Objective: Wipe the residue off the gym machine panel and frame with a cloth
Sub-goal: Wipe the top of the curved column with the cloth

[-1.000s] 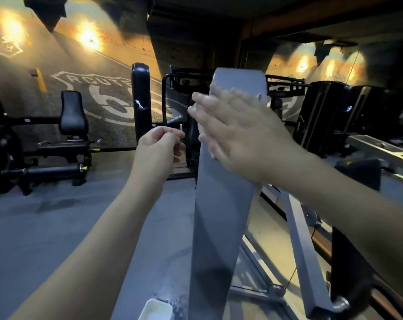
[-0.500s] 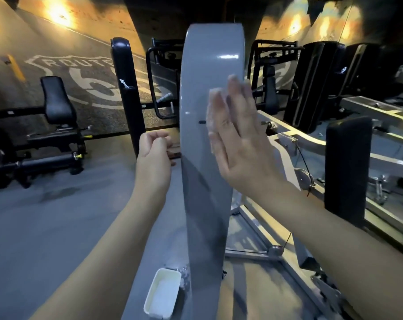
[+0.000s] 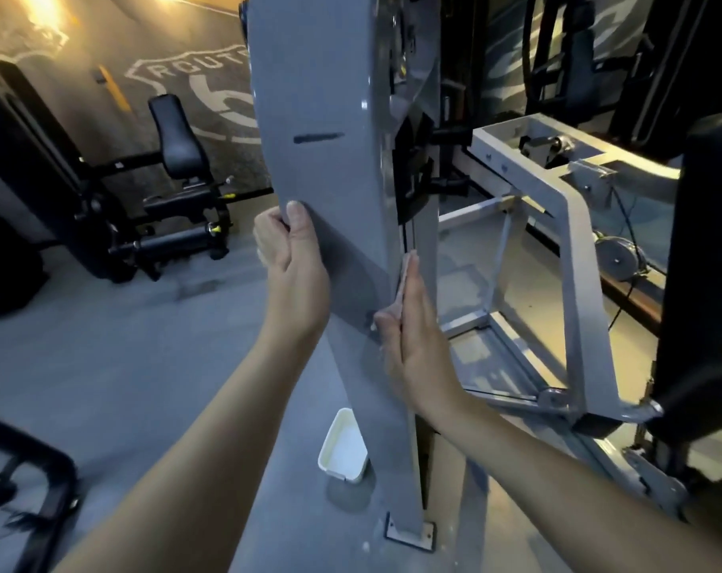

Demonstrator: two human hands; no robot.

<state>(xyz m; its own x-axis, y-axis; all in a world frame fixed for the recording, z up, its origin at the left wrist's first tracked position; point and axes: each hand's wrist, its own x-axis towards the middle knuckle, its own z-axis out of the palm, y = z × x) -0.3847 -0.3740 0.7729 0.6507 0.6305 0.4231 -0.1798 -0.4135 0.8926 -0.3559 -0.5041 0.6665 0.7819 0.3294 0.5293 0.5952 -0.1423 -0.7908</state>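
The tall grey metal panel (image 3: pixel 322 117) stands upright in the middle, fixed to the floor (image 3: pixel 103 386) by a base plate (image 3: pixel 409 535) at its foot. The left hand (image 3: pixel 293 258) grips the panel's left edge, thumb on the front face and fingers (image 3: pixel 267 230) wrapped behind. The right hand (image 3: pixel 417 337) lies flat along the right edge, lower down. A white rectangular plastic tub (image 3: pixel 345 448) sits on the floor just left of the panel's foot, between the forearms. The grey metal machine frame (image 3: pixel 574 241) extends right of the panel, with a black padded upright (image 3: pixel 706 283) further right. Behind on the left stands a black padded seat machine (image 3: pixel 177 146), in front of the painted road-sign wall mural (image 3: pixel 194 76).
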